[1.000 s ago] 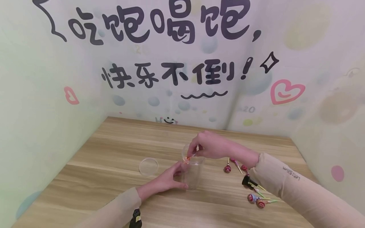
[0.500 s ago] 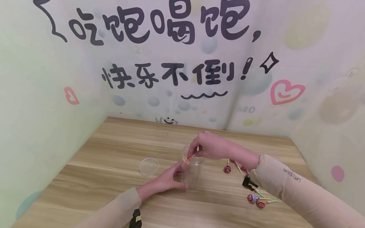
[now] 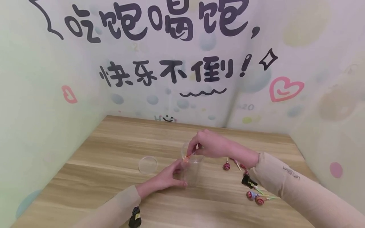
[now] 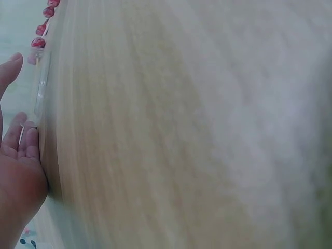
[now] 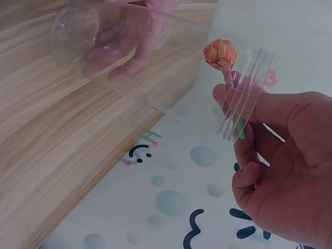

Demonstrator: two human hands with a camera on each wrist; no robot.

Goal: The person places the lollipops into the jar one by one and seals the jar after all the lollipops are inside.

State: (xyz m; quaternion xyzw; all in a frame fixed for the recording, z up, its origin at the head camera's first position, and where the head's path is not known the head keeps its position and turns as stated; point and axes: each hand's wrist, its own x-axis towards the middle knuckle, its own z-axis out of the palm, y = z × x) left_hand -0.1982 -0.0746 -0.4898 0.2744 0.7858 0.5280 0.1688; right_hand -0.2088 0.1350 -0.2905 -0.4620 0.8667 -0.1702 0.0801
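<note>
1. Lollipop with an orange wrapper is held inside the mouth of a clear plastic cup, its head placed a little below the rim.
2. Its stick is pinched by the fingertips of the right hand, which is brought over the cup from the side; a green part is seen near the fingers.
3. The cup is stood mouth up on a wood-grain table and is grasped at its side by the left hand, with the thumb set at the near side and the fingers around the far side.
4. A clear round lid is laid flat on the table near the left hand, apart from the cup.
5. More wrapped lollipops are scattered near the right forearm; some are partly hidden by it, so their number cannot be told.
6. Both forearms are covered by beige sleeves.
7. The wall behind is marked with black lettering and pink hearts.
</note>
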